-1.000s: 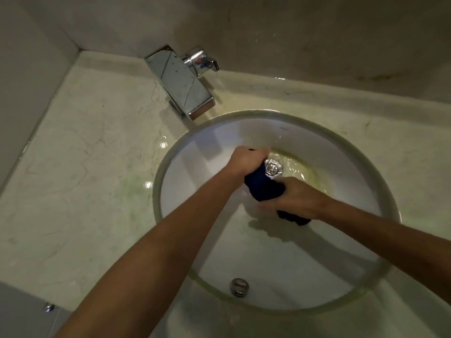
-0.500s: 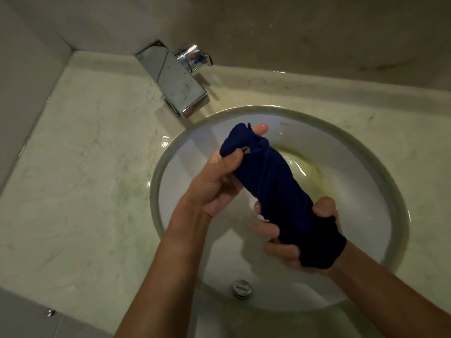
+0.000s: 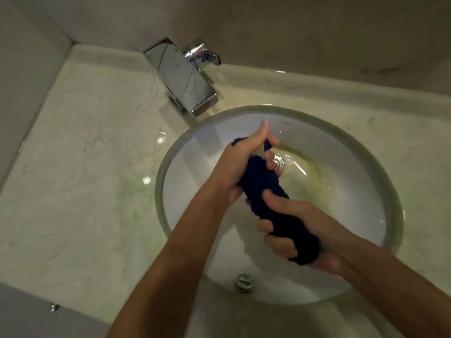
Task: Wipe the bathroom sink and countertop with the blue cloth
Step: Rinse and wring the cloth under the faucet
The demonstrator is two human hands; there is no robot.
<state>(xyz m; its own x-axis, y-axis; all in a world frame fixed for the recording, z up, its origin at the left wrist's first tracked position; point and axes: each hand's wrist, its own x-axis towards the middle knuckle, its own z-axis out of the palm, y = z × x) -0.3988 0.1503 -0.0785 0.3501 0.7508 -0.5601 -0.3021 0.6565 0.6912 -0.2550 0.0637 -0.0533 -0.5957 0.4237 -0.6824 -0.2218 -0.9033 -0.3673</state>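
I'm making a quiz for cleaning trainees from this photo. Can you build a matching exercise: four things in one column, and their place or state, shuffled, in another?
Things:
1. blue cloth
2. faucet
3. drain
4. overflow cap

Place or state:
A. chrome, on the countertop behind the sink
B. on the basin's near wall
C. twisted between the left hand and right hand
D. at the basin's bottom, partly hidden by fingers

Pairs: 1-C, 2-A, 3-D, 4-B
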